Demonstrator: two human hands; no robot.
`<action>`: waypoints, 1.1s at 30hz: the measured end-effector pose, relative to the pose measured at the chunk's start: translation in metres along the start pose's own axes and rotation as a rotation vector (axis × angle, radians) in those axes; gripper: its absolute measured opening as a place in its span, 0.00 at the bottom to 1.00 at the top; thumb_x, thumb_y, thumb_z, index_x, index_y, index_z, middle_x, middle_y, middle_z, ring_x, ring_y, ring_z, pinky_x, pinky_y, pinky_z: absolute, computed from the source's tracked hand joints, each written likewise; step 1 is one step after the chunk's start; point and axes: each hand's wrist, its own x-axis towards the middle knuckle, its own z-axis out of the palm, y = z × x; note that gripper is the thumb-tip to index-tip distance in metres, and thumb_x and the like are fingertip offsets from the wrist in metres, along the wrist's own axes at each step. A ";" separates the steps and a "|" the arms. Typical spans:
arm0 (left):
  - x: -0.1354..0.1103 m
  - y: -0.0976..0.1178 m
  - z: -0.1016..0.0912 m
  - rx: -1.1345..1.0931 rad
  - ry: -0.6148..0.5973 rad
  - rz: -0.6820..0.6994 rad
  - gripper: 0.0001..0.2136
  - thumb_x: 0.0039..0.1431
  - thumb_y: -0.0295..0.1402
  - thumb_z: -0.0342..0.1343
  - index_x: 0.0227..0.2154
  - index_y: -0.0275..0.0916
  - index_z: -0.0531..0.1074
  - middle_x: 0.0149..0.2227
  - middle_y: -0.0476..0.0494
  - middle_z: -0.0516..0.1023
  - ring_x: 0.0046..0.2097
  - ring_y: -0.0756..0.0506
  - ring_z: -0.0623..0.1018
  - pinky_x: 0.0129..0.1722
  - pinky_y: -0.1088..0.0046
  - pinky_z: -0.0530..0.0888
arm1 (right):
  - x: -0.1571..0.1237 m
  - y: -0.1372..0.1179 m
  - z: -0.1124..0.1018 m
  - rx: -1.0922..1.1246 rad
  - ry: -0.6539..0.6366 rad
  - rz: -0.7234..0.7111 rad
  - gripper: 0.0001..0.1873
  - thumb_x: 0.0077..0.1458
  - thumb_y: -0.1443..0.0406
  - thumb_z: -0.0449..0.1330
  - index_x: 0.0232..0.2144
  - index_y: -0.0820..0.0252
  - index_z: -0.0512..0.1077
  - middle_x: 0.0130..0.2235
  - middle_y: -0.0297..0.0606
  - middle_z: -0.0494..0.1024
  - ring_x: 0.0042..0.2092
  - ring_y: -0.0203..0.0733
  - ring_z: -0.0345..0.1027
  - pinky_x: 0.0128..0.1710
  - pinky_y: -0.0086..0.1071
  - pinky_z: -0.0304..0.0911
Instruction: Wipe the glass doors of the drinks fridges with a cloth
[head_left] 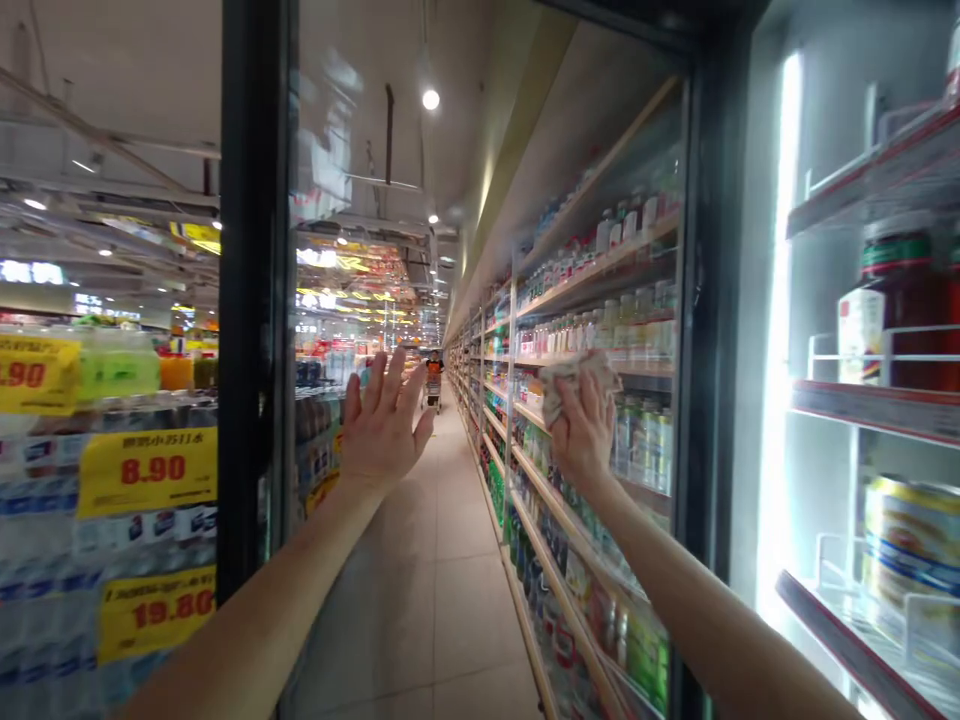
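A glass cooler door (480, 250) stands swung open in front of me, its black frame on both sides. My left hand (384, 425) lies flat on the glass with fingers spread, holding nothing. My right hand (583, 425) presses a crumpled light cloth (574, 377) against the glass, fingers closed over it. Through the pane I see the aisle and shelves of bottles.
The lit cooler interior (870, 400) with bottles and cans on wire shelves is at the right. Stacked water packs with yellow price tags (146, 470) stand at the left. A person in orange with a cart (433, 378) is far down the tiled aisle.
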 end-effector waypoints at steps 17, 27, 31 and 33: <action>0.000 0.002 -0.001 0.016 -0.002 0.008 0.26 0.59 0.38 0.48 0.60 0.41 0.54 0.63 0.37 0.53 0.65 0.39 0.50 0.62 0.54 0.47 | -0.012 0.010 -0.003 0.042 -0.075 -0.147 0.26 0.53 0.67 0.50 0.56 0.52 0.62 0.61 0.42 0.59 0.64 0.48 0.46 0.60 0.51 0.46; 0.000 0.001 0.000 0.011 -0.006 0.005 0.26 0.59 0.37 0.47 0.60 0.41 0.53 0.63 0.37 0.53 0.65 0.39 0.50 0.62 0.53 0.47 | -0.016 0.008 -0.005 0.027 -0.075 -0.141 0.26 0.54 0.67 0.49 0.56 0.53 0.62 0.61 0.43 0.59 0.64 0.47 0.47 0.60 0.49 0.47; 0.001 0.002 -0.001 0.018 -0.006 0.001 0.25 0.59 0.38 0.47 0.60 0.40 0.54 0.64 0.37 0.53 0.65 0.39 0.50 0.62 0.53 0.47 | -0.013 0.014 -0.004 -0.059 0.104 0.217 0.28 0.54 0.68 0.46 0.58 0.59 0.58 0.62 0.49 0.56 0.64 0.51 0.46 0.58 0.54 0.49; 0.001 0.002 -0.001 0.024 -0.004 0.002 0.25 0.59 0.38 0.47 0.60 0.40 0.55 0.64 0.37 0.53 0.65 0.39 0.50 0.62 0.53 0.47 | -0.018 0.007 -0.004 -0.037 0.055 0.130 0.28 0.54 0.68 0.47 0.59 0.57 0.57 0.62 0.48 0.56 0.64 0.50 0.44 0.58 0.53 0.48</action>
